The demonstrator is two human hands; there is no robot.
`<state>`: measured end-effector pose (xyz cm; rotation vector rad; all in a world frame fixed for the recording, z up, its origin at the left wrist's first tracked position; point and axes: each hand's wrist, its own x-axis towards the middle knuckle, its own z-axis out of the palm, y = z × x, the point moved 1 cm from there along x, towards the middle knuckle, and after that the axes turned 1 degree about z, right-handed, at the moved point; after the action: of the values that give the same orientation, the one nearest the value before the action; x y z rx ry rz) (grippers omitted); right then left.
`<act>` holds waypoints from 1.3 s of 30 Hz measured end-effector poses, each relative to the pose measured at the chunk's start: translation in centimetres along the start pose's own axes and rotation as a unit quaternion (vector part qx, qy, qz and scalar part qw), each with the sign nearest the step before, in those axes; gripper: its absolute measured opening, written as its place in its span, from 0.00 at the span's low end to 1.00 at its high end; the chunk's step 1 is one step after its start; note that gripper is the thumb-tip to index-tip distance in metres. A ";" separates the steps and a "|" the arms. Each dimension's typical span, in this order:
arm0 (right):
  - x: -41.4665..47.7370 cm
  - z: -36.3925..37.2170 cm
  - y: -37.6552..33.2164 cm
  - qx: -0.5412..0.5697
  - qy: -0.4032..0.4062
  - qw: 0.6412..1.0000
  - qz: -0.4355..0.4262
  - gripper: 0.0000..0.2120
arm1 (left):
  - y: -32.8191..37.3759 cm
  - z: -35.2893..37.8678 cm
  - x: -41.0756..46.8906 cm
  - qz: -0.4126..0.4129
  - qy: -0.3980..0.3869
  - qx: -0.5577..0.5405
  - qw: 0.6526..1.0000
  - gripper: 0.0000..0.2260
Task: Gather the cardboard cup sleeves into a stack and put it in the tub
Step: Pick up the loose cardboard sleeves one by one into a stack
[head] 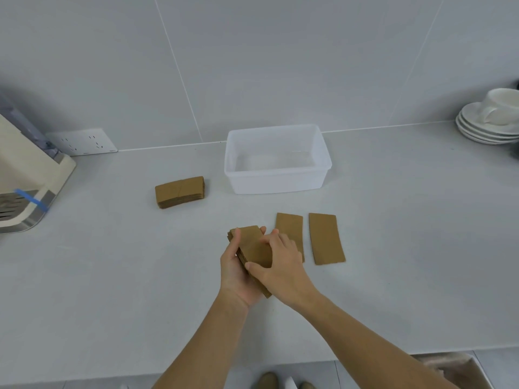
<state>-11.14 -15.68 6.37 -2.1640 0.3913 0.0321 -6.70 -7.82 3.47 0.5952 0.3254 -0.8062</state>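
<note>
Near the middle of the frame, a little below centre, both hands hold a small pile of cardboard sleeves (254, 248) above the pale grey tabletop (112, 276). The left hand (236, 273) carries the pile from below and from the left side; its thumb lies along the left edge and its fingers (262, 229) curl up around the far end, so they are clamped on the pile. The right hand (280, 262) lies on top of the same pile, with the thumb pressed at the near edge and the other fingers bent down on the upper face and the right edge. The pile is tilted, with its far end pointing to the upper left.

Just to the right of the hands, two single sleeves lie flat on the tabletop. The nearer sleeve (290, 228) is partly hidden by the right hand; the farther sleeve (325, 238) lies beside it, with a narrow gap between them.

In the left of centre lies another stack of sleeves (179, 192), well apart from the hands. The white plastic tub (276, 183) stands above the centre, close to the tiled wall (252, 66), and I see no sleeves inside it.

At the left edge stands a cream-coloured machine (25, 175) with a piece of blue tape, and beside it a wall socket (81, 142). In the upper right, a white cup (502, 106) sits on a pile of saucers (483, 133).
</note>
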 end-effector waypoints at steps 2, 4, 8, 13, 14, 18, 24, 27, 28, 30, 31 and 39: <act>0.0 0.1 0.3 -0.006 0.000 1.000 -0.003 0.21 | -0.1 -0.1 0.2 -0.008 -0.003 0.003 1.000 0.25; 0.0 0.1 0.6 -0.007 0.000 1.000 -0.006 0.20 | -0.3 0.0 0.3 -0.014 -0.002 0.008 1.000 0.25; 0.1 -0.3 1.1 -0.021 -0.007 1.000 -0.017 0.20 | -0.6 0.4 0.5 -0.028 0.007 0.018 0.999 0.23; 0.7 -1.7 1.9 -0.024 -0.098 0.995 -0.008 0.23 | -0.7 0.3 1.2 -0.043 0.045 0.047 0.997 0.17; 0.9 -2.2 2.0 -0.011 -0.108 0.994 -0.003 0.22 | -0.6 0.4 1.2 -0.052 0.051 0.052 0.996 0.16; 2.2 -4.5 2.6 0.031 -0.014 0.998 0.055 0.18 | -0.3 0.2 1.5 -0.062 0.055 0.030 0.996 0.16; 3.9 -5.9 6.4 -0.194 0.151 0.957 0.156 0.24 | 0.2 -0.3 2.0 -0.048 0.057 -0.008 0.997 0.17; 3.8 -5.1 7.8 -0.239 0.154 0.941 0.186 0.28 | 0.1 -0.4 2.1 -0.049 0.066 -0.011 0.997 0.18; 3.7 -4.7 8.2 -0.249 0.152 0.938 0.189 0.29 | 0.0 -0.4 2.1 -0.051 0.068 -0.011 0.996 0.18; 3.5 -4.0 8.8 -0.269 0.150 0.932 0.191 0.30 | 0.0 -0.5 2.2 -0.055 0.070 -0.011 0.996 0.18; 3.4 -3.8 9.0 -0.278 0.154 0.929 0.189 0.29 | 0.0 -0.6 2.3 -0.057 0.071 -0.010 0.996 0.19; 3.6 -5.3 8.5 -0.225 0.152 0.942 0.196 0.21 | 0.0 -0.2 2.9 -0.060 0.055 -0.008 0.997 0.21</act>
<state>-10.79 -25.42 2.17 -2.5078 1.0789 0.0099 -4.76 -9.39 1.89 0.6111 0.4711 -0.8878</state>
